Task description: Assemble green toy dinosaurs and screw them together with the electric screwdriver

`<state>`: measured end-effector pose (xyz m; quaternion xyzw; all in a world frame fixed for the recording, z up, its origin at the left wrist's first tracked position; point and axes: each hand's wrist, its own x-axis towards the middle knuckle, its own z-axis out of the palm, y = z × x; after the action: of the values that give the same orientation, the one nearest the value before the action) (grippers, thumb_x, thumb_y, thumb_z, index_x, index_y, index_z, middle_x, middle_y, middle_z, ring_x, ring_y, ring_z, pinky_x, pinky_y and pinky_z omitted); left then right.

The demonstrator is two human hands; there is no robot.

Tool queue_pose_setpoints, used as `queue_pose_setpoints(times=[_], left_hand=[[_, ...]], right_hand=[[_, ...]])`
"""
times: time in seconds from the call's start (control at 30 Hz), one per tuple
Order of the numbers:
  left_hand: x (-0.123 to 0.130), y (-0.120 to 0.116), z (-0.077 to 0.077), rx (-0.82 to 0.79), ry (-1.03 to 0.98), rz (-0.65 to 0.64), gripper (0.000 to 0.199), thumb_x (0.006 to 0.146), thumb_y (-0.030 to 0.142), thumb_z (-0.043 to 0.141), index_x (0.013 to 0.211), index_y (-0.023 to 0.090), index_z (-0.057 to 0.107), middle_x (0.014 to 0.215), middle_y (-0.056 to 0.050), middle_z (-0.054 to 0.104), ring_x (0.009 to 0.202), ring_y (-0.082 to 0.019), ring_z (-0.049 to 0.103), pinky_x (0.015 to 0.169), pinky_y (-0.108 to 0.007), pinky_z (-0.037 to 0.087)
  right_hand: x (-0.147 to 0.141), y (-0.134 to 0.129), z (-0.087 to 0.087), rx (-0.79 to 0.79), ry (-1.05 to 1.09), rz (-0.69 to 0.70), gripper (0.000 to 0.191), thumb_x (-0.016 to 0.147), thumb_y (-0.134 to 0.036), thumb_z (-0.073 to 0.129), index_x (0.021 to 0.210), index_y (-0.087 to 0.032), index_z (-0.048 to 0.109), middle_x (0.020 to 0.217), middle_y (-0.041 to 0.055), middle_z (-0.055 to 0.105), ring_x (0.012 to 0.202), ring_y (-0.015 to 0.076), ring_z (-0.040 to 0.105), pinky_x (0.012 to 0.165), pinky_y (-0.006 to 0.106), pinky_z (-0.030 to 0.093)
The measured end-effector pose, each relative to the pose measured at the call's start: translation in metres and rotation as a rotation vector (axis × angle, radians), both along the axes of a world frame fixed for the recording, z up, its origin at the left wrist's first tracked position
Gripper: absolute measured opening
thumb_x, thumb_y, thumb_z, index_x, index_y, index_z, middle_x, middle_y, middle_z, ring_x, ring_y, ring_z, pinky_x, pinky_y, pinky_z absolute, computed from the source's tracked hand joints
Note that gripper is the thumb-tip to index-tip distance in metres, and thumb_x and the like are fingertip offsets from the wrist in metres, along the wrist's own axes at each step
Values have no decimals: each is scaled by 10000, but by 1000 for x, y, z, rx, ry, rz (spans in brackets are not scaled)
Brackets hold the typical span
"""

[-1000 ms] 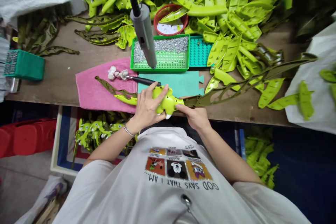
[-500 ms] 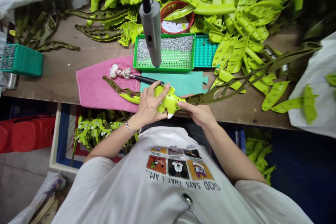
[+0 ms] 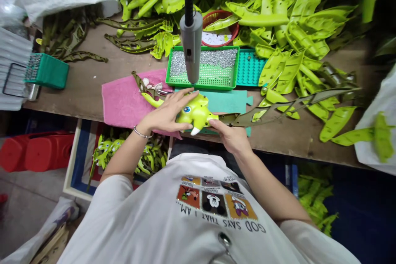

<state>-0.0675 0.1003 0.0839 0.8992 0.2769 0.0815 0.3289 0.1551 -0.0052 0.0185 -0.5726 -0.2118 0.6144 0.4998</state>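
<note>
Since the earlier frame, the left hand (image 3: pixel 162 113) has drawn back across 1 green toy (image 3: pixel 201 109), baring 1 blue eye (image 3: pixel 187 109), and the toy's dark left-hand strip (image 3: pixel 139 83) has tipped farther up. The toy is at the near edge of 1 bench (image 3: pixel 309 137), over 1 teal mat (image 3: pixel 230 100) and beside 1 pink cloth (image 3: pixel 122 103). The right hand (image 3: pixel 234 135) clamps its right end, thumb on top; the left lies spread over it, its grip impossible to tell. Beyond are 1 green tray (image 3: pixel 202 86) of uncountable metal pieces (image 3: pixel 177 64), 1 hanging grey tool (image 3: pixel 190 55) and 1 red basket (image 3: pixel 236 35).
</note>
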Motion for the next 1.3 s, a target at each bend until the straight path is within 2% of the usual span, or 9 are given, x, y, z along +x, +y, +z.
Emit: queue_pose_setpoints(times=[0.13,0.37,0.53,0.63,0.7,0.77,0.83,1.0,1.3], left_hand=[[-8,11,-2,46,-48,140,490,989,297,441,1468,201,477,1479,-156,502,1378,-279,471,1151,-465,379],[-6,48,-30,267,438,347,198,851,292,711,1012,188,756,1071,-129,696,1083,-350,616,978,-522,429],[-7,33,-23,386,103,754,110,889,269,675,921,166,695,937,-92,696,919,-248,642,848,-380,479],[-12,-7,-10,83,-203,871,310,906,438,660,760,165,655,693,-25,646,623,-143,591,623,-263,461],[-11,-38,-6,-434,-222,707,478,877,587,650,669,156,658,586,-27,630,480,-114,546,489,-232,417],[-1,-66,-12,-968,-218,518,570,777,705,695,715,140,718,647,-78,702,477,-137,605,464,-241,461],[20,-87,-24,-1251,-441,587,631,652,743,776,862,148,761,852,-121,770,659,-200,718,595,-292,575],[81,-108,-46,-1075,-1202,1131,705,560,503,936,1167,231,701,1142,-69,757,1092,-258,706,988,-376,555],[90,-108,-56,-900,-1230,1259,626,507,481,962,1018,203,729,874,-36,774,885,-211,736,870,-319,582]], right_hand=[[8,-7,-10,23,-118,55,520,567,-456,913,988,-197,751,943,44,776,903,242,722,939,434,586],[12,-21,-11,-43,-29,189,592,541,-482,923,1027,-199,740,873,40,771,791,236,720,816,428,620],[12,-12,-6,-53,-29,110,578,494,-449,941,975,-196,742,912,36,778,832,221,723,857,398,609],[14,-3,0,-58,44,54,577,484,-421,942,980,-205,741,873,21,778,805,209,725,799,370,621],[14,4,6,-59,130,1,578,467,-414,943,970,-211,742,853,14,778,795,214,729,746,353,629],[11,8,11,-45,188,-51,569,446,-404,946,944,-215,743,843,7,778,793,212,731,710,330,631],[7,9,13,-27,210,-57,555,452,-392,944,938,-217,741,826,0,775,787,204,731,713,322,634],[0,2,13,8,233,-21,483,506,-411,933,910,-233,737,855,-1,773,876,227,734,796,381,652],[-4,0,6,-14,283,-113,424,638,-616,836,807,-241,733,865,14,762,1050,253,705,890,435,650]])
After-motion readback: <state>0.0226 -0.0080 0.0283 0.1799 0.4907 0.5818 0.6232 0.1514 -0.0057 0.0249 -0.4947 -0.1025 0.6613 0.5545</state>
